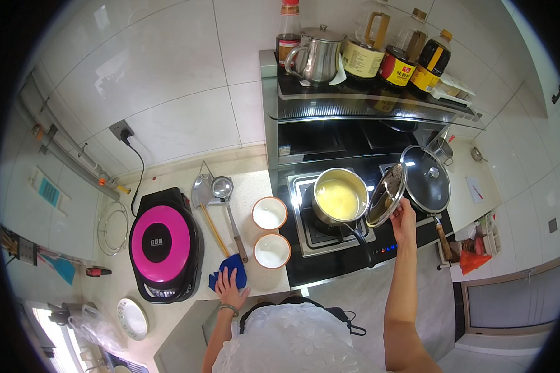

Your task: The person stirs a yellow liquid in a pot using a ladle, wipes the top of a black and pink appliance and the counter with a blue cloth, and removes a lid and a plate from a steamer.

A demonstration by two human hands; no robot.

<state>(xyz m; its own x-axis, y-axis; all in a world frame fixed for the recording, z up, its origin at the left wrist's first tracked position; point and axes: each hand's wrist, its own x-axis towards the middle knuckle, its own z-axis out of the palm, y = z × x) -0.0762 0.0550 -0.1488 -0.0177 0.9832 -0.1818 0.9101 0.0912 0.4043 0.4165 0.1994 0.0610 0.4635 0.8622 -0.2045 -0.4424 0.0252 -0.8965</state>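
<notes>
My right hand (403,219) grips a glass pot lid (387,196) by its knob and holds it tilted on edge, just right of an uncovered steel saucepan (340,217). Yellow liquid fills much of the saucepan, which sits on the left burner with its black handle towards me. My left hand (231,284) rests on a folded blue cloth (235,270) at the counter's front edge; whether its fingers grip the cloth is unclear. Two white bowls with brown rims (269,213) stand between the cloth and the stove. Above the cloth lie a steel ladle (222,187) and a spatula (201,189).
A pink and black electric griddle (161,243) stands left of the utensils. On the right burner is a lidded pan (425,179), its wooden handle (443,240) jutting forward. Bottles and a steel pitcher (322,56) line the range hood's top. A plate (132,319) lies lower left.
</notes>
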